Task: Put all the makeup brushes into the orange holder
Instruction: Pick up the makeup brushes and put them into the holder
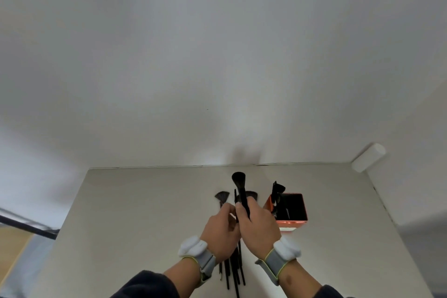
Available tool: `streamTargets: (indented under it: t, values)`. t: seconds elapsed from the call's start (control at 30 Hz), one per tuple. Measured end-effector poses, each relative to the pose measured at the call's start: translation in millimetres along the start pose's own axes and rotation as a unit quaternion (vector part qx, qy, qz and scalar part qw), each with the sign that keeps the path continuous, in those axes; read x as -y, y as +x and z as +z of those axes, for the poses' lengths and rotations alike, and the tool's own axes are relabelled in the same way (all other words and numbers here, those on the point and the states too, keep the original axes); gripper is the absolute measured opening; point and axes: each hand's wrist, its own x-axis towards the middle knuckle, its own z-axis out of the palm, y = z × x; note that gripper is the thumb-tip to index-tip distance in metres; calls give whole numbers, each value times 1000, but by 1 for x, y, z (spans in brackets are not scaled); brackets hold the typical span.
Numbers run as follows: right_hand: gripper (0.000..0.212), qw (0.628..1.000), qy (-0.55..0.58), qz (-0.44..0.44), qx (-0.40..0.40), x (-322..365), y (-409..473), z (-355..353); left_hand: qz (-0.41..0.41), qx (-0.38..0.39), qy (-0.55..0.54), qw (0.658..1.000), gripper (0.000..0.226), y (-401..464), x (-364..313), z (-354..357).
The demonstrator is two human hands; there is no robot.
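Observation:
My right hand is closed around a black makeup brush whose round head points up and away from me. Just left of it, my left hand grips a bundle of several black brushes; their handles stick out below the hand and a fan-shaped head shows above it. The orange holder is a square open box on the table right of my right hand, with a few brushes standing in its far left corner.
The beige table ends at a white wall behind. A white box-shaped fixture sits on the wall at the table's far right corner. A dark rail runs past the table's left side.

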Motion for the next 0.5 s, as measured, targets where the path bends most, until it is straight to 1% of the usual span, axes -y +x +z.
streamTargets:
  t: [0.1,0.2,0.33,0.4,0.5]
  values:
    - [30,998,47,-9,-51,5,-5,-23,17,-27,-32,999,8,3,-22,5]
    - [26,987,106,-42,-109,4,-10,-43,44,-59,-72,995,9,6,-42,12]
    - [25,966,154,-70,-198,-5,-13,-73,79,-74,-116,987,11,11,-69,30]
    - [20,957,163,-72,-230,-8,-11,-83,103,-94,-109,984,12,14,-76,34]
    - [11,950,166,-67,-255,-20,-5,-98,120,-118,-89,982,14,19,-85,39]
